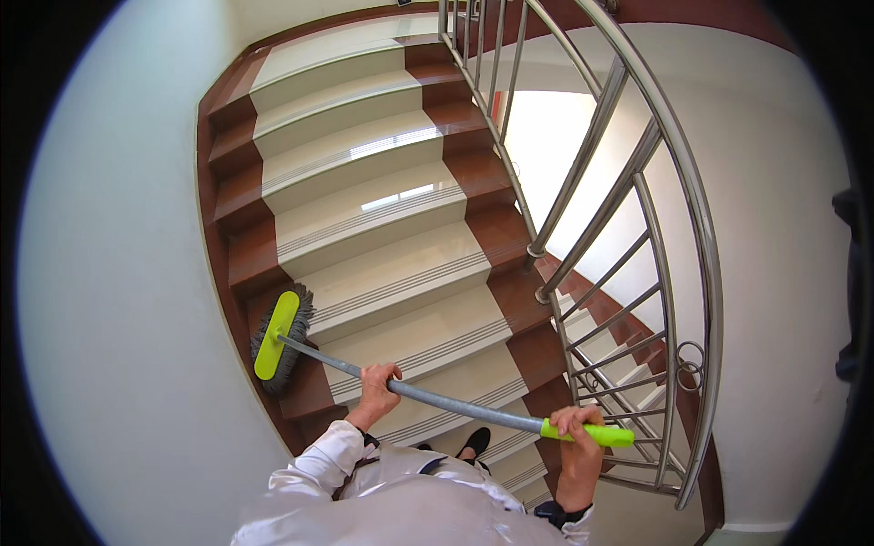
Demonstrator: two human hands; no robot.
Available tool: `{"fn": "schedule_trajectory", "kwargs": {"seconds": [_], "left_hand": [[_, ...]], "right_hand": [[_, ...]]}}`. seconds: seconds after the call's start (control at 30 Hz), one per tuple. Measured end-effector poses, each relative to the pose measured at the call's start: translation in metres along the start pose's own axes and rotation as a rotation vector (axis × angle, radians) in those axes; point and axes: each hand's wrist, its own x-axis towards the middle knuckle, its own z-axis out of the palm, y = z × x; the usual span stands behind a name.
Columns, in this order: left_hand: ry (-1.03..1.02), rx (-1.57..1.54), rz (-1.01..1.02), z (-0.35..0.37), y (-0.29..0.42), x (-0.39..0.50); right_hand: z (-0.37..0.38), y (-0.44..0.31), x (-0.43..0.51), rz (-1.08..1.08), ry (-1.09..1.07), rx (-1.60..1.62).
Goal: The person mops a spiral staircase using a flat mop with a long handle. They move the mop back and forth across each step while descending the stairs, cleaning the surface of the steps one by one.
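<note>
Both my hands grip a long-handled broom. My left hand wraps around the middle of its grey metal handle. At the handle's end, my right hand closes on the lime-green plastic grip. The broom head has a lime-green back and dark grey bristles. It rests at the left end of a stair step, over the reddish-brown side band and close to the wall skirting.
Cream stair treads with grooved edges rise ahead. A stainless steel railing curves along the right side, with another flight seen through its bars. A pale wall stands at left. My black shoe is on a lower step.
</note>
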Motion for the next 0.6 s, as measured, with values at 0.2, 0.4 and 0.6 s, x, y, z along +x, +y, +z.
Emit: {"fn": "schedule_trajectory", "kwargs": {"seconds": [0.2, 0.4, 0.6], "left_hand": [[-0.274, -0.098, 0.198, 0.071, 0.060, 0.022], [-0.459, -0.197, 0.415, 0.153, 0.150, 0.069], [-0.453, -0.240, 0.491, 0.163, 0.177, 0.093]], "right_hand": [[-0.073, -0.030, -0.065, -0.185, 0.310, 0.006], [-0.108, -0.077, -0.117, -0.374, 0.446, -0.061], [-0.109, -0.106, -0.078, -0.436, 0.358, -0.059]]}}
